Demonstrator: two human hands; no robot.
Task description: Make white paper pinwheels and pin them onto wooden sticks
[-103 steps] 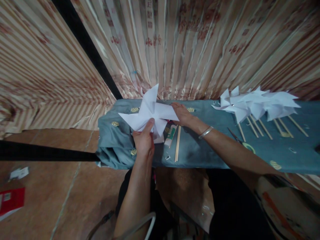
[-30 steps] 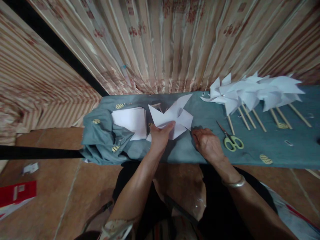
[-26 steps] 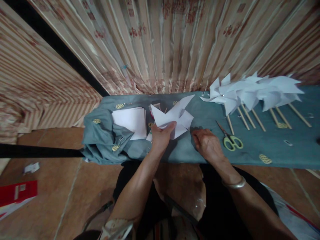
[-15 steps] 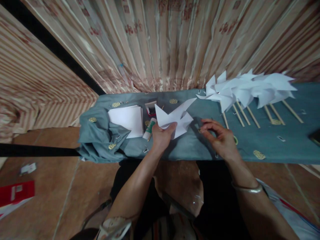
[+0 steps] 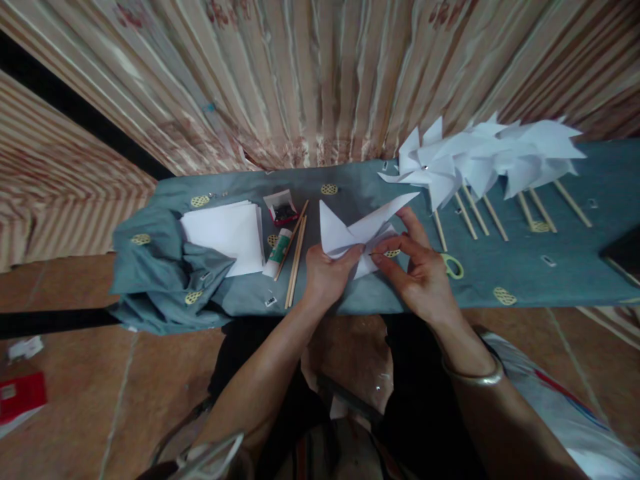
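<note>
My left hand [image 5: 327, 270] pinches a folded white paper pinwheel [image 5: 345, 230], its thumb lying over the lower middle of the paper. Close against the paper's right side is my right hand [image 5: 417, 267], thumb and forefinger pressed together on a small thin pin-like piece [image 5: 371, 253] that points at the paper's middle. The piece is too small to make out for certain. Left of my left hand lie thin wooden sticks [image 5: 297, 263], a glue stick [image 5: 277, 253] and a small open box [image 5: 283, 207] with dark bits inside.
A stack of white paper squares [image 5: 225, 233] lies at the left beside bunched cloth [image 5: 150, 260]. Several finished pinwheels [image 5: 525, 157] on sticks overlap at the back right. Green-handled scissors [image 5: 453, 267] lie right of my right hand. A dark object [image 5: 625, 253] sits at the right edge.
My right hand has moved left, up to the paper pinwheel, with its fingertips now at the middle. My left hand keeps its hold on the paper. The view has shifted slightly.
</note>
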